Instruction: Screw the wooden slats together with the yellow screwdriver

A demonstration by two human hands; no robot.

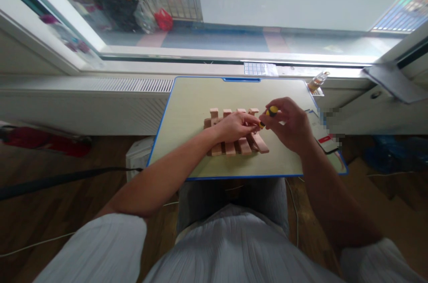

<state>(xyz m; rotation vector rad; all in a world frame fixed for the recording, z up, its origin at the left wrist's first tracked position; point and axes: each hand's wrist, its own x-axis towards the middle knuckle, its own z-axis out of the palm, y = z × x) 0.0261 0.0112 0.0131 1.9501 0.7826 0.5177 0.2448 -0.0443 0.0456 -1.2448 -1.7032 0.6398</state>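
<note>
"Where is the work, and what are the hands doing?"

"The wooden slats [230, 148] lie mid-table, in front of the person; the left hand [236, 126] rests across them, its fingers drawn narrow near the right end, though I cannot tell whether they pinch anything; the right hand [290, 123] grips a yellow and black screwdriver [273, 111], held at a slant, its lower end beside the left fingertips."

"How far along is it?"

"Partway, I would judge; four slats sit in a row across a crossbar [207, 123], and the three toward the left run roughly parallel, so they look placed; the end slat [260, 143] on the right lies askew, its near end swung outward, which suggests that it is not yet squared or fixed; whether anything is fastened is hidden by the fingers."

"And the shapes and surfaces?"

"The slats are flat strips of pinkish-tan wood with blunt, square ends, apparently unpainted; the screwdriver's handle is rounded and banded in its two colours; the table [187, 109] is smooth and pale yellow-green, with a thin blue rim; a flat, pale item [321, 130] with a dark edge lies near the right hand, partly blurred; past the far right corner sits a small, clear bottle [318, 81]; the person's sleeves [110, 238] are pale, loose and finely creased."
</note>
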